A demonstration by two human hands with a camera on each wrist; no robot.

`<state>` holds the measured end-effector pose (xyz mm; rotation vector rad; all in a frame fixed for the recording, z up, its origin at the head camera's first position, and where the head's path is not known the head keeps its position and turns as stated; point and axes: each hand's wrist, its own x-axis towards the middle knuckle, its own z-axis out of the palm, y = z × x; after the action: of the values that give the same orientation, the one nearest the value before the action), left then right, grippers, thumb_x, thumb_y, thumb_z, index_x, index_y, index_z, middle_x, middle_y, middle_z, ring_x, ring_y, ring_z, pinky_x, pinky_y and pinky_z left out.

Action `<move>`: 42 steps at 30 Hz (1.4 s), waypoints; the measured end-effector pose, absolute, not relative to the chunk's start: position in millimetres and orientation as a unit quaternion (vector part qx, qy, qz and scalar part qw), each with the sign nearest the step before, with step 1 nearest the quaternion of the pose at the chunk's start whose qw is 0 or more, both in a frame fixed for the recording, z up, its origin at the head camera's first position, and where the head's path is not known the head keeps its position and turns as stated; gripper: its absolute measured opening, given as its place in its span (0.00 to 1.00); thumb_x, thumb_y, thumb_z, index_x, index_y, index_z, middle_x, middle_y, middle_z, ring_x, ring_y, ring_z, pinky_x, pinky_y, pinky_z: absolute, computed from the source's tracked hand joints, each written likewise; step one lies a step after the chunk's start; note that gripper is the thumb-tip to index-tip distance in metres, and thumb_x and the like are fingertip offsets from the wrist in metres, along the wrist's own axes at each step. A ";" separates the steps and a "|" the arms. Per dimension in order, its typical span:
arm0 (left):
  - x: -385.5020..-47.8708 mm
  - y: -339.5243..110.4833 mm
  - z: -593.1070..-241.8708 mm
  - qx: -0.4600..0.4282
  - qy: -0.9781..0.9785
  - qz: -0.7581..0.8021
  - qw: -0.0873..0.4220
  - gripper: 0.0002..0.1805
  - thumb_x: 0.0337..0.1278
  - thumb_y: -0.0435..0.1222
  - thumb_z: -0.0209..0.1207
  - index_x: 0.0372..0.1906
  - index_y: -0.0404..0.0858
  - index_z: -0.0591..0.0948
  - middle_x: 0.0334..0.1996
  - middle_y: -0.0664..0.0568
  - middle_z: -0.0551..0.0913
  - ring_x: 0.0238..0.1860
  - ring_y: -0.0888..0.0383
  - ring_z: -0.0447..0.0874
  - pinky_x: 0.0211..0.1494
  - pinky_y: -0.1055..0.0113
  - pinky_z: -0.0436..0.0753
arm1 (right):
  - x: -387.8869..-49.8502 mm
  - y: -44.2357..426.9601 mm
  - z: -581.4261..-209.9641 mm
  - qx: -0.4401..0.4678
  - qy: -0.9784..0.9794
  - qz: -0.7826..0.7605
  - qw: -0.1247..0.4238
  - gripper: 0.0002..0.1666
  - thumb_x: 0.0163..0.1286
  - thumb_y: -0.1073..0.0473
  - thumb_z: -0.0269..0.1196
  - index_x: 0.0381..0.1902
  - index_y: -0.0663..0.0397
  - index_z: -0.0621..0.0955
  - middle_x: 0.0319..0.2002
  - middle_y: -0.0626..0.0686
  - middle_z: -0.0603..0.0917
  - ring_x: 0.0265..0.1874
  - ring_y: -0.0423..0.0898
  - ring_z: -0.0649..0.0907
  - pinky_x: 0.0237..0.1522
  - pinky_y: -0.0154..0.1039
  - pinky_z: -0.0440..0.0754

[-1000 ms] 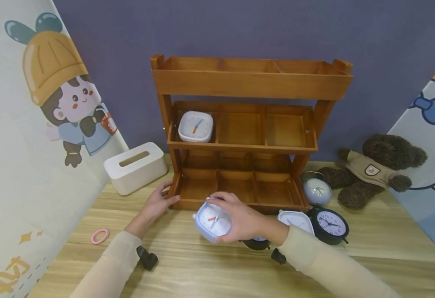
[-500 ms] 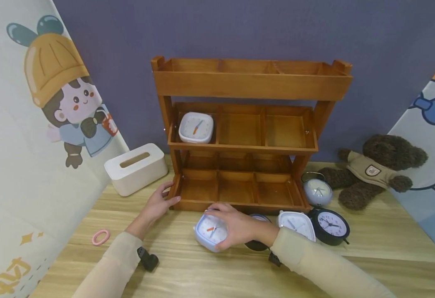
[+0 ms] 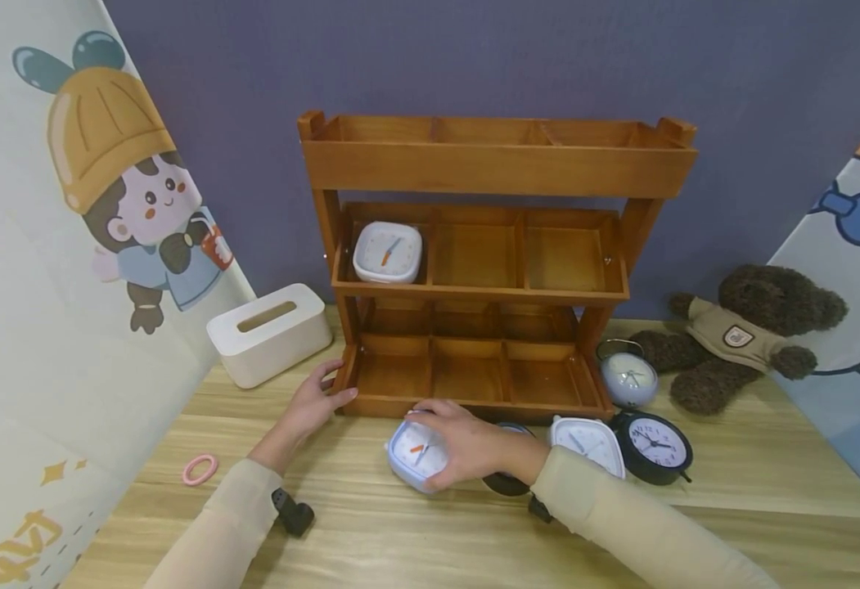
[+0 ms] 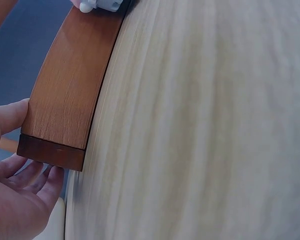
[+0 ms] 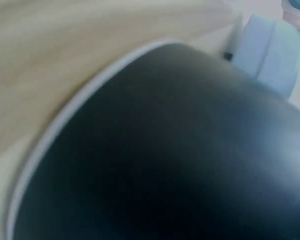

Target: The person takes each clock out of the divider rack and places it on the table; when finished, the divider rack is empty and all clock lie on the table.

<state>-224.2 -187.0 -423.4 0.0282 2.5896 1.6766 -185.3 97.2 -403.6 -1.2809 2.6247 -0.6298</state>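
Observation:
In the head view my right hand grips a light-blue alarm clock by its right side, just in front of the wooden shelf. Its white face with orange and blue hands tilts up. My left hand holds the lower left front corner of the shelf. The left wrist view shows the thumb and fingers around the end of its wooden board. A dark rounded surface fills most of the right wrist view, with part of the light-blue clock beyond it.
A white clock sits in the middle tier's left compartment. Right of my right hand are a partly hidden black clock, a white clock, a black clock, a grey clock and a teddy bear. A tissue box and pink ring lie left.
My right hand has come down slightly toward the tabletop with the light-blue clock, uncovering more of the black clock behind the wrist. My left hand has stayed on the shelf corner.

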 end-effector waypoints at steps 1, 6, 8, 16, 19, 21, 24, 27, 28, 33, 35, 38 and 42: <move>-224.1 -187.0 -423.2 0.009 0.839 0.543 0.027 0.36 0.61 0.32 0.63 0.71 0.31 0.61 0.68 0.28 0.61 0.67 0.33 0.60 0.61 0.45 0.71 | -184.6 96.9 -402.9 -0.427 0.878 -0.204 0.075 0.54 0.48 0.42 0.74 0.70 0.54 0.68 0.69 0.57 0.63 0.66 0.53 0.64 0.62 0.50 0.68; -224.1 -188.1 -422.9 0.010 0.834 0.552 0.029 0.36 0.61 0.32 0.62 0.71 0.31 0.61 0.67 0.27 0.61 0.67 0.33 0.59 0.61 0.44 0.71 | -181.2 96.5 -395.9 -0.434 0.881 -0.177 0.071 0.55 0.47 0.44 0.75 0.70 0.54 0.66 0.71 0.58 0.61 0.67 0.55 0.64 0.62 0.51 0.68; -224.1 -188.5 -422.8 0.010 0.832 0.553 0.030 0.36 0.61 0.32 0.62 0.71 0.31 0.60 0.67 0.27 0.61 0.67 0.33 0.59 0.61 0.44 0.71 | -180.7 96.2 -393.6 -0.437 0.881 -0.165 0.073 0.55 0.48 0.45 0.76 0.71 0.54 0.66 0.72 0.58 0.59 0.68 0.56 0.63 0.63 0.52 0.68; -223.5 -189.1 -422.4 0.008 0.835 0.549 0.030 0.36 0.61 0.32 0.63 0.71 0.31 0.61 0.67 0.27 0.61 0.67 0.33 0.60 0.61 0.45 0.71 | -181.2 94.0 -368.3 -0.429 0.885 -0.153 0.098 0.53 0.56 0.47 0.74 0.74 0.52 0.62 0.73 0.57 0.56 0.69 0.58 0.61 0.63 0.55 0.66; -223.7 -189.3 -421.7 0.009 0.833 0.553 0.031 0.37 0.61 0.32 0.63 0.72 0.31 0.60 0.67 0.27 0.62 0.67 0.33 0.60 0.61 0.45 0.71 | -187.9 92.0 -348.5 -0.427 0.886 -0.166 0.073 0.50 0.59 0.48 0.73 0.74 0.52 0.63 0.73 0.56 0.56 0.70 0.56 0.60 0.65 0.53 0.65; -224.0 -189.2 -421.8 0.010 0.832 0.553 0.031 0.37 0.61 0.32 0.63 0.72 0.31 0.60 0.67 0.27 0.62 0.67 0.33 0.60 0.61 0.45 0.71 | -194.3 90.0 -333.7 -0.421 0.887 -0.184 0.042 0.48 0.60 0.49 0.72 0.73 0.52 0.64 0.72 0.57 0.58 0.69 0.56 0.60 0.65 0.52 0.65; -224.6 -188.8 -422.9 0.008 0.833 0.552 0.030 0.37 0.61 0.32 0.63 0.72 0.32 0.60 0.68 0.28 0.61 0.67 0.34 0.60 0.62 0.45 0.70 | -205.2 87.0 -311.3 -0.405 0.888 -0.216 -0.002 0.46 0.60 0.50 0.72 0.72 0.54 0.65 0.71 0.57 0.61 0.68 0.54 0.62 0.64 0.51 0.67; -224.7 -188.1 -424.3 0.007 0.834 0.551 0.029 0.37 0.61 0.32 0.63 0.72 0.32 0.61 0.69 0.30 0.61 0.67 0.34 0.60 0.62 0.45 0.70 | -216.2 83.7 -291.9 -0.382 0.891 -0.245 -0.039 0.45 0.60 0.51 0.72 0.71 0.54 0.66 0.70 0.56 0.62 0.68 0.53 0.62 0.64 0.49 0.67; -224.7 -188.1 -424.8 0.008 0.835 0.550 0.029 0.37 0.61 0.32 0.63 0.72 0.32 0.61 0.69 0.30 0.60 0.67 0.34 0.60 0.62 0.45 0.70 | -220.1 82.6 -287.1 -0.376 0.891 -0.252 -0.047 0.45 0.60 0.51 0.72 0.71 0.54 0.66 0.70 0.56 0.62 0.68 0.53 0.62 0.64 0.49 0.67; -223.7 -187.5 -425.1 0.010 0.833 0.552 0.027 0.36 0.61 0.32 0.63 0.71 0.32 0.61 0.69 0.30 0.59 0.67 0.34 0.60 0.62 0.45 0.70 | -238.8 78.2 -273.7 -0.359 0.896 -0.254 -0.069 0.44 0.62 0.50 0.71 0.71 0.54 0.65 0.69 0.56 0.62 0.68 0.52 0.63 0.64 0.48 0.66; -223.3 -187.4 -424.7 0.012 0.832 0.554 0.026 0.36 0.61 0.32 0.63 0.71 0.31 0.61 0.68 0.28 0.60 0.67 0.33 0.60 0.62 0.45 0.70 | -246.2 76.5 -271.2 -0.352 0.899 -0.248 -0.074 0.44 0.63 0.49 0.70 0.72 0.54 0.65 0.69 0.56 0.61 0.68 0.53 0.62 0.64 0.48 0.66; -222.9 -187.4 -424.1 0.014 0.831 0.555 0.025 0.36 0.61 0.32 0.63 0.71 0.31 0.61 0.67 0.27 0.61 0.67 0.33 0.60 0.62 0.45 0.70 | -258.0 73.1 -266.6 -0.338 0.905 -0.245 -0.086 0.44 0.63 0.49 0.69 0.72 0.55 0.65 0.70 0.57 0.61 0.69 0.53 0.61 0.65 0.48 0.65; -222.7 -187.6 -423.1 0.014 0.833 0.553 0.026 0.36 0.61 0.32 0.63 0.71 0.31 0.61 0.67 0.27 0.61 0.67 0.33 0.60 0.61 0.45 0.71 | -275.2 67.1 -258.6 -0.320 0.910 -0.236 -0.120 0.45 0.63 0.48 0.69 0.71 0.57 0.64 0.70 0.59 0.60 0.70 0.54 0.60 0.67 0.46 0.63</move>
<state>-222.7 -187.6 -423.1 0.0445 2.5733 1.7084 -275.2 67.1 -258.6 -1.0903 3.0981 -0.8033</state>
